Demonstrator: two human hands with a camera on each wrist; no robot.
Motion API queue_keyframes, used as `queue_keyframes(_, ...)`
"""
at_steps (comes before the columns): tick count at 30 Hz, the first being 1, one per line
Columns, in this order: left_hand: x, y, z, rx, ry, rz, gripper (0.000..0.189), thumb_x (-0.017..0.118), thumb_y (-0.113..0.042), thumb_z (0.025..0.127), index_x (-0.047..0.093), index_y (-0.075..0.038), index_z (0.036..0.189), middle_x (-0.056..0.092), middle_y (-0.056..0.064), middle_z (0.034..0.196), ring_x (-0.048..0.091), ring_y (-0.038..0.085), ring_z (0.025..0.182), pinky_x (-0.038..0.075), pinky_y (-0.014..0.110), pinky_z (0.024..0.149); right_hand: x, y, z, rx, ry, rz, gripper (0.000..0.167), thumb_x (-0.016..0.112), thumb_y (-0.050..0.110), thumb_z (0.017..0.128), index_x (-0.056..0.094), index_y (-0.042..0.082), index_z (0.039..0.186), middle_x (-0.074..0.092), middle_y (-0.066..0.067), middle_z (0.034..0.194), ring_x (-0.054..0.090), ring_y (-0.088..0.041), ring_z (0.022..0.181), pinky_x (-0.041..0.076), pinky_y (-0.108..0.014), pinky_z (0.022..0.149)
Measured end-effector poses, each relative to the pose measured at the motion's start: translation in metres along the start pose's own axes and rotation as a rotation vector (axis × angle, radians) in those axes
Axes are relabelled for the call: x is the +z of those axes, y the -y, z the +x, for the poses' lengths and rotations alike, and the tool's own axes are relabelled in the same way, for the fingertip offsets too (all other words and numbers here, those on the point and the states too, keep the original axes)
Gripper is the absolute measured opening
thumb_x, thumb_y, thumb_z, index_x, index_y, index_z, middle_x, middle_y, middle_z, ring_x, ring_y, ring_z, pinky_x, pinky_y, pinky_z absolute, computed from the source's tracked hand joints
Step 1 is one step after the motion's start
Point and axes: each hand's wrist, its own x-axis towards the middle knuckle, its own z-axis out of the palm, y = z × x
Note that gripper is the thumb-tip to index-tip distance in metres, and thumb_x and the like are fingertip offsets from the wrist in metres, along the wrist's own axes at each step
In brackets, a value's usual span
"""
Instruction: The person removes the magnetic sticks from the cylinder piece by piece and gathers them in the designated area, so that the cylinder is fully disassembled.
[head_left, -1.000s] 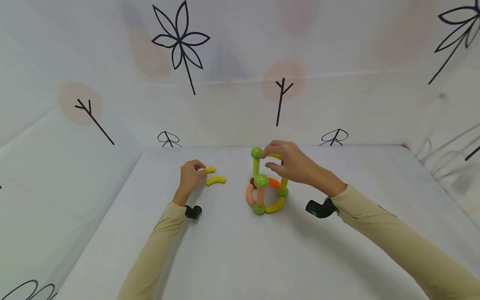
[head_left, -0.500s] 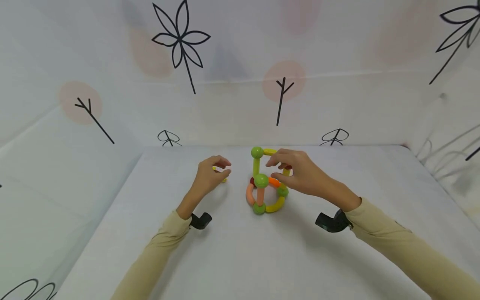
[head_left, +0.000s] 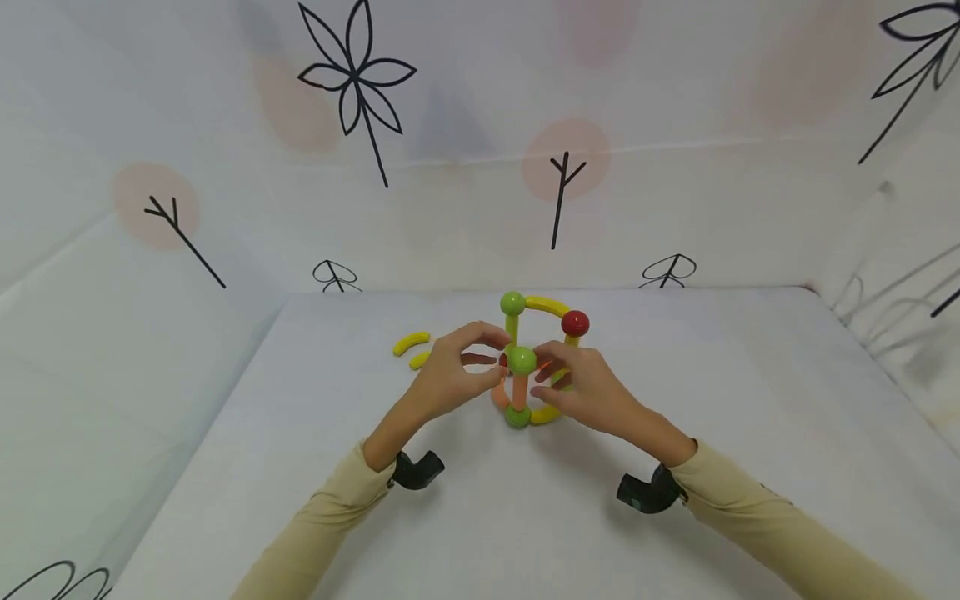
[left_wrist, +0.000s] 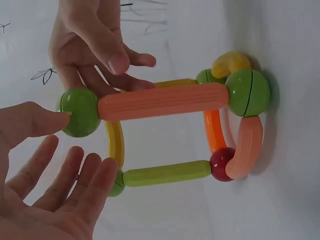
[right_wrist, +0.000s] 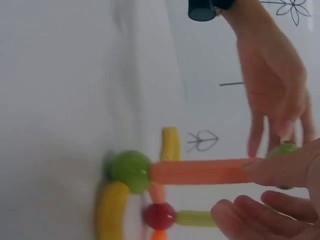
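Note:
A toy frame of coloured rods and balls stands on the white table. At its front an upright salmon rod (left_wrist: 162, 101) carries a green ball (head_left: 522, 360). My left hand (head_left: 452, 375) is beside this ball, its thumb tip right at the ball's surface in the left wrist view and its fingers fairly straight. From the other side my right hand (head_left: 588, 387) faces the same rod, and its thumb overlaps the rod in the right wrist view. Behind, a yellow curved stick (head_left: 547, 305) joins another green ball (head_left: 512, 303) to a red ball (head_left: 575, 323). Below lies a ring of curved sticks.
Two loose yellow curved sticks lie left of the frame; one (head_left: 412, 342) shows whole, the other (head_left: 419, 360) is partly behind my left hand. A white wall cloth (head_left: 450, 225) with plant drawings rises behind the table (head_left: 510, 508). Dark wrist cameras (head_left: 648, 492) hang below the sleeves.
My left hand has left the loose yellow sticks and moved right to the frame. My right hand has come away from the top yellow stick, down and towards the front rod.

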Motion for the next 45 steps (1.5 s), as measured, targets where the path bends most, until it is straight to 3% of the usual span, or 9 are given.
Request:
queue_keyframes(5,0.012,0.0,-0.001,0.096,-0.03,0.024,0.036,0.075,-0.005,0.079,0.061,-0.003,0.112,0.063,0.008,0.109,0.059,0.021,0.101,0.053,0.037,0.084,0.019,-0.012,-0.001,-0.003,-0.052,0.062,0.031,0.074,0.005,0.08,0.063,0.001,0.109,0.069,-0.008,0.098,0.067,-0.025,0.086,0.056,-0.028,0.067)
queue_keyframes(12,0.021,0.001,-0.001,0.172,-0.104,0.049,0.031,0.078,-0.004,0.076,0.066,-0.006,0.104,0.065,0.001,0.103,0.06,0.012,0.094,0.055,0.028,0.076,0.032,-0.019,0.0,-0.043,-0.138,0.126,0.03,0.075,0.005,0.08,0.065,0.0,0.108,0.071,-0.008,0.091,0.068,-0.021,0.083,0.056,-0.028,0.066)
queue_keyframes(19,0.02,-0.028,-0.006,0.157,-0.149,0.012,0.028,0.074,0.008,0.075,0.064,0.008,0.101,0.065,0.019,0.099,0.062,0.03,0.087,0.056,0.036,0.074,0.034,-0.019,0.003,-0.08,-0.173,0.077,0.029,0.077,0.005,0.078,0.066,0.0,0.105,0.071,-0.007,0.087,0.068,-0.02,0.079,0.055,-0.023,0.061)
queue_keyframes(24,0.022,-0.034,-0.006,0.148,-0.158,0.0,0.028,0.074,0.008,0.075,0.063,0.01,0.101,0.064,0.023,0.098,0.06,0.035,0.088,0.055,0.045,0.074,0.034,-0.018,0.002,-0.082,-0.19,0.058,0.029,0.077,0.005,0.077,0.067,0.0,0.104,0.071,-0.007,0.084,0.068,-0.021,0.078,0.055,-0.023,0.06)
queue_keyframes(29,0.022,-0.033,-0.007,0.109,-0.157,-0.023,0.029,0.073,0.007,0.077,0.061,0.011,0.103,0.062,0.024,0.1,0.06,0.034,0.094,0.055,0.044,0.077,0.035,-0.017,0.001,-0.062,-0.187,0.056,0.025,0.076,0.004,0.078,0.068,0.0,0.101,0.071,-0.007,0.085,0.068,-0.021,0.079,0.055,-0.023,0.06)
queue_keyframes(32,0.016,-0.035,-0.005,0.101,-0.21,-0.058,0.031,0.071,0.009,0.077,0.06,0.013,0.105,0.061,0.025,0.104,0.06,0.034,0.097,0.054,0.043,0.078,0.035,-0.017,0.001,-0.049,-0.175,0.066,0.023,0.076,0.004,0.079,0.068,0.0,0.099,0.07,-0.007,0.087,0.067,-0.02,0.079,0.055,-0.024,0.061)
queue_keyframes(36,0.001,-0.038,0.001,0.145,-0.297,-0.087,0.033,0.07,0.012,0.076,0.058,0.013,0.107,0.059,0.023,0.107,0.06,0.03,0.099,0.054,0.04,0.08,0.034,-0.017,0.002,-0.027,-0.169,0.068,0.022,0.075,0.006,0.08,0.068,0.001,0.1,0.07,-0.006,0.088,0.067,-0.019,0.079,0.056,-0.024,0.062)
queue_keyframes(40,-0.017,-0.038,0.001,0.149,-0.309,-0.053,0.034,0.07,0.012,0.076,0.058,0.012,0.108,0.058,0.023,0.108,0.059,0.03,0.102,0.053,0.039,0.082,0.035,-0.017,0.002,0.015,-0.158,0.068,0.023,0.076,0.01,0.08,0.067,0.002,0.1,0.07,-0.006,0.09,0.066,-0.019,0.081,0.056,-0.025,0.064)
queue_keyframes(45,-0.04,-0.018,-0.008,0.083,-0.326,0.001,0.035,0.071,0.011,0.077,0.058,0.012,0.11,0.057,0.023,0.111,0.058,0.03,0.105,0.052,0.04,0.086,0.036,-0.018,0.001,0.035,-0.145,0.097,0.024,0.076,0.011,0.08,0.064,0.003,0.098,0.069,-0.007,0.093,0.066,-0.02,0.083,0.056,-0.025,0.065)
